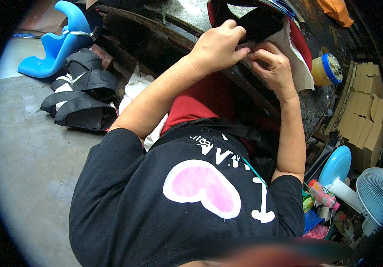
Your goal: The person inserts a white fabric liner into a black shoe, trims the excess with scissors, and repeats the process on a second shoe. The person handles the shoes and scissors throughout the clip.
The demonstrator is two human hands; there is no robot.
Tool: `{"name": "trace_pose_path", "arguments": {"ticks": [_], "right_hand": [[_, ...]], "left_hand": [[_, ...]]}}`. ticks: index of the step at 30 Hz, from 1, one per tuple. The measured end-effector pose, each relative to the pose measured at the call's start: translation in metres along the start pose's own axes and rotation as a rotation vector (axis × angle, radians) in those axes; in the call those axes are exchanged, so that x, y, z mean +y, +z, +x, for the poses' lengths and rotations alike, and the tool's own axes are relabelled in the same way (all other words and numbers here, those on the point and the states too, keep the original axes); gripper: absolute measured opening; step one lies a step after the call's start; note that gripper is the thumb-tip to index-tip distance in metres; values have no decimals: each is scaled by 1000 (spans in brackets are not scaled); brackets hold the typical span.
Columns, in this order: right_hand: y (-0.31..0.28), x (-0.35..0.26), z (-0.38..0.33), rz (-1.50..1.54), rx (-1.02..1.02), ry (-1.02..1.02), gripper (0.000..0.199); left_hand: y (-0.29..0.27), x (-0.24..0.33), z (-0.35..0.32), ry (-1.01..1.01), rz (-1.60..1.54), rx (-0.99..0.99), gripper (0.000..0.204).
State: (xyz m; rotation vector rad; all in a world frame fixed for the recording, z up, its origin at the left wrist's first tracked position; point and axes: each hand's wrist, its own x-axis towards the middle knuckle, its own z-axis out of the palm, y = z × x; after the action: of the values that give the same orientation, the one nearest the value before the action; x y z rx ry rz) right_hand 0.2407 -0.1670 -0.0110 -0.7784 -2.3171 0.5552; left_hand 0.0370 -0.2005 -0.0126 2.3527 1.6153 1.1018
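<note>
My left hand (218, 46) and my right hand (273, 66) meet at the top centre, thumbs and fingertips close together. Each is closed in a pinch; what lies between the fingertips is too small and hidden to name. Just beyond them lies a black padded piece (262, 24) with a red edge and an opening in it. White cloth (300, 66) hangs from its right side, close to my right hand. To the right of the cloth, a jar (322, 73) of yellowish stuff with a blue rim lies tilted on the dark worktop.
At left on the grey floor (31, 147) are several black curved padded pieces (84, 109) with white ties, and a blue foam piece (55, 49). Cardboard boxes (362, 111) stack at right, above a fan (374, 196) and a pink bottle (322, 193). Orange cloth (336, 11) lies top right.
</note>
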Motion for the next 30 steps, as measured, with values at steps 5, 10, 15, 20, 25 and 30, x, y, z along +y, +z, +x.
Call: {"name": "trace_pose_path", "arguments": {"ticks": [5, 10, 15, 20, 25, 30], "right_hand": [[0, -1, 0, -8, -24, 29, 12], [-1, 0, 0, -28, -33, 16, 12], [-1, 4, -2, -42, -91, 74, 16], [-2, 4, 0, -48, -96, 53, 16], [-1, -9, 1, 38, 71, 52, 32], [7, -13, 1, -138, 208, 43, 32]], "left_hand": [[4, 0, 1, 74, 55, 10, 12], [16, -9, -3, -41, -6, 72, 12], [17, -13, -1, -203, -90, 79, 17], [7, -2, 5, -167, 72, -82, 24], [5, 4, 17, -212, 103, -128, 28], [2, 0, 27, -431, -4, -205, 36]]}}
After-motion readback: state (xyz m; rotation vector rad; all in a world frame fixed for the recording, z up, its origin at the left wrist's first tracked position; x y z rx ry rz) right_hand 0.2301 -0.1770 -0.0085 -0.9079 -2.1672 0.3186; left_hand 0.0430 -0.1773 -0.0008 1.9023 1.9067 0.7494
